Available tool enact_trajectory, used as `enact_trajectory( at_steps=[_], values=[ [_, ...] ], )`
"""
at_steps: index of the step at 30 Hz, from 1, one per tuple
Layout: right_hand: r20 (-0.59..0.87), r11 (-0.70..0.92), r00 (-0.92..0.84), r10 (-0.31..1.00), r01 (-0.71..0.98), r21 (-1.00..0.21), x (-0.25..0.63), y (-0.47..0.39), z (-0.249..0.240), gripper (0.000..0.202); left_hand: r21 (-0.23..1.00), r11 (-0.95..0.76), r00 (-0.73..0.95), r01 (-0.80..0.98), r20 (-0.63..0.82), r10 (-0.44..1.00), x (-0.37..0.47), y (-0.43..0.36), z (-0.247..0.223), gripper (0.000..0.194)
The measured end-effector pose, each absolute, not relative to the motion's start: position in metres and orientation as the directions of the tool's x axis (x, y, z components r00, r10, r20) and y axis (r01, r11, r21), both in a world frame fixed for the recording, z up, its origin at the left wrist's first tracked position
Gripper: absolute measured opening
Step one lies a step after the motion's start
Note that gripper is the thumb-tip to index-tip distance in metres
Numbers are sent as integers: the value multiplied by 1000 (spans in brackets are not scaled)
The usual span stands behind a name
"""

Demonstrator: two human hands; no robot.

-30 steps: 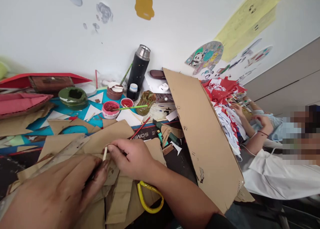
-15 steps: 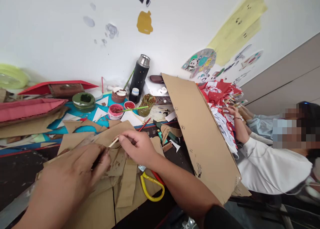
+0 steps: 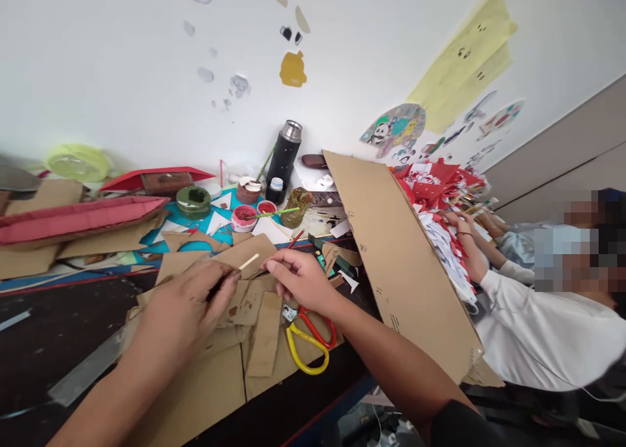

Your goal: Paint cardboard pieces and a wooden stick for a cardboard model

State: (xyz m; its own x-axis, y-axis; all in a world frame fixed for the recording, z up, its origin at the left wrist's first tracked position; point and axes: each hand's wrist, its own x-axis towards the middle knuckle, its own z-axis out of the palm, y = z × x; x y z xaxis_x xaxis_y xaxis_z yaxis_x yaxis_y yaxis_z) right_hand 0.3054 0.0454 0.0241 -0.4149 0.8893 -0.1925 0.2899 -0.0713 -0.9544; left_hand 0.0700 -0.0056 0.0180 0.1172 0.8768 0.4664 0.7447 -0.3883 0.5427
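Note:
My left hand point(image 3: 193, 297) is closed in a pinch round a short pale stick point(image 3: 249, 261), whose light tip points up and to the right. Just right of it, my right hand point(image 3: 299, 274) has its thumb and forefinger pressed together. Something thin and dark seems to stick out from them, too small to name. Both hands hover over stacked pieces of brown cardboard point(image 3: 200, 385), some smeared with brown. Scissors point(image 3: 308, 349) with one yellow and one red handle lie below my right hand, their blades mostly hidden.
Paint pots point(image 3: 243, 219), a black flask point(image 3: 283, 154) and a green jar point(image 3: 297, 207) stand along the wall. A pink boat-like piece point(image 3: 83, 219) lies left. A big cardboard panel point(image 3: 401, 264) leans at right, beside a co-worker in a white sleeve point(image 3: 542, 330).
My right hand has let go of the pale stick's tip and moved a little to the right. The stick stays in my left hand. The view has shifted left.

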Motion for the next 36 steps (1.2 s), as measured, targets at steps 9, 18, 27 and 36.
enact_trajectory(
  at_steps=[9, 18, 27, 36],
  values=[
    [-174, -178, -470, 865, 36, -983, 280, 59, 23, 45, 592, -346, 97, 727, 410, 907, 65, -3, 8, 35],
    [-89, -110, -517, 851, -10, -994, 260, 68, 22, 47, 756, -226, -18, 614, 300, 954, 63, -1, 14, 34],
    [-45, -22, -541, 840, 49, -999, 260, 64, 11, 40, 788, -201, -16, 582, 258, 966, 59, 0, 21, 22],
    [-107, -119, -655, 748, 26, -993, 268, 57, 11, 46, 870, -264, 148, 417, 221, 964, 59, -3, 43, 18]
  ],
)
